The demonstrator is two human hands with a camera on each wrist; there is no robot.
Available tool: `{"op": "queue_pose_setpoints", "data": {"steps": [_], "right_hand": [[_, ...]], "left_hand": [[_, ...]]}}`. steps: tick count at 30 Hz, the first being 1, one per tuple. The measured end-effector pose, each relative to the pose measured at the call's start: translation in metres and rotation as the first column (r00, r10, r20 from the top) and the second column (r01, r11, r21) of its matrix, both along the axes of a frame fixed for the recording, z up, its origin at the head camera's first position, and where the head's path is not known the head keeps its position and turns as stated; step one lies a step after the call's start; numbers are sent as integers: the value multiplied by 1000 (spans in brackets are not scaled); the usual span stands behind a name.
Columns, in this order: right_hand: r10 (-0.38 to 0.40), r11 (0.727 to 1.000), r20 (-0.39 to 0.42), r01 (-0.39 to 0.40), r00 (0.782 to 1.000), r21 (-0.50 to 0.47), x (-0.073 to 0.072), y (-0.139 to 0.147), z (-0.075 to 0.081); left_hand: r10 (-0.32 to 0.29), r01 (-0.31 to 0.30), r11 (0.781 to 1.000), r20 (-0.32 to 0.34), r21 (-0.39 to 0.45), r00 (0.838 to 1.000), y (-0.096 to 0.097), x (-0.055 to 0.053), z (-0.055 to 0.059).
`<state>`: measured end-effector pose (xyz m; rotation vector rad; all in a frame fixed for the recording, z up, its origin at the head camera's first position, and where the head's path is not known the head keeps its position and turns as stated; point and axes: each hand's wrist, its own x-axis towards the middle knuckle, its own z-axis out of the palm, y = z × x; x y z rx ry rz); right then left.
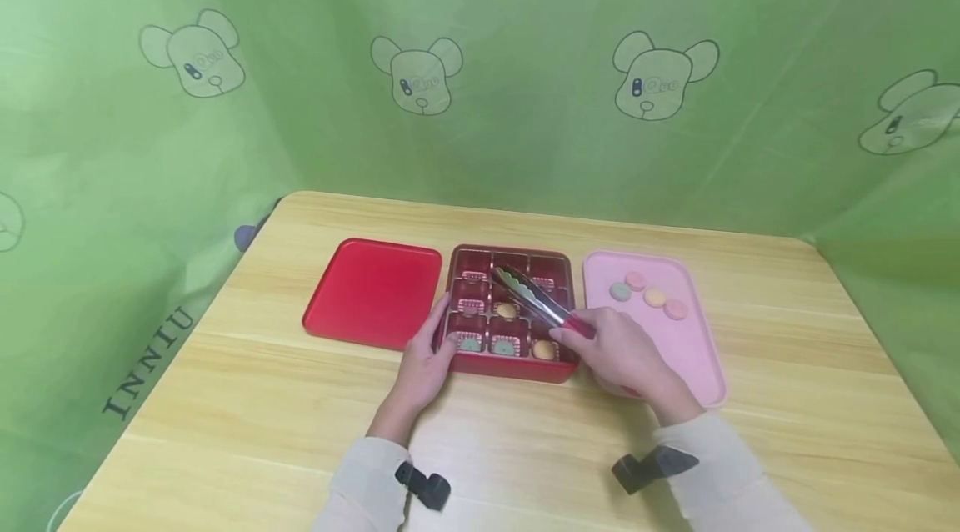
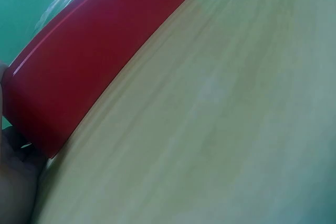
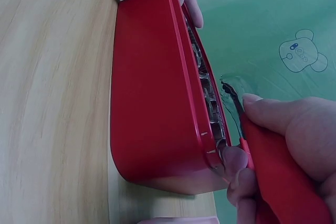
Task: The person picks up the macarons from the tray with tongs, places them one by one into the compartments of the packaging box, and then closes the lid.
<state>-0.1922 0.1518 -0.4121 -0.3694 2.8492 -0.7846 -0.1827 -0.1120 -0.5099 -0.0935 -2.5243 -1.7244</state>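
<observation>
A red box [image 1: 517, 367] with a clear divided insert stands on the table. Green macarons [image 1: 505, 346] lie in its front left and front middle compartments, yellowish ones [image 1: 543, 349] in the front right and the centre. My left hand [image 1: 424, 365] grips the box's left side near the front corner, thumb at the rim. In my right hand [image 1: 621, 351] I hold metal tongs [image 1: 542, 303] with red handles [image 3: 278, 174]. Their scalloped tips reach over the back middle part of the box, and no macaron shows between them.
Right of the box, a pink tray [image 1: 693, 361] carries several macarons [image 1: 655, 297] in pink, green and yellow. A flat red lid [image 1: 375, 290] lies to the left. Green printed sheeting [image 1: 525, 157] hangs behind the wooden table [image 1: 517, 457].
</observation>
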Motion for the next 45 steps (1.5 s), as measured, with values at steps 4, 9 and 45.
{"op": "queue_pose_setpoints", "data": {"steps": [4, 9, 45], "right_hand": [[-10, 1000, 3, 10, 1000, 11, -1, 1, -2], [-18, 999, -13, 18, 1000, 28, 0, 5, -4], [-258, 966, 13, 258, 966, 26, 13, 86, -20]], "left_hand": [[-2, 2, 1000, -12, -3, 1000, 0, 1, 1], [-7, 7, 1000, -25, 2, 1000, 0, 1, 1], [5, -5, 1000, -4, 11, 1000, 0, 0, 1]]}}
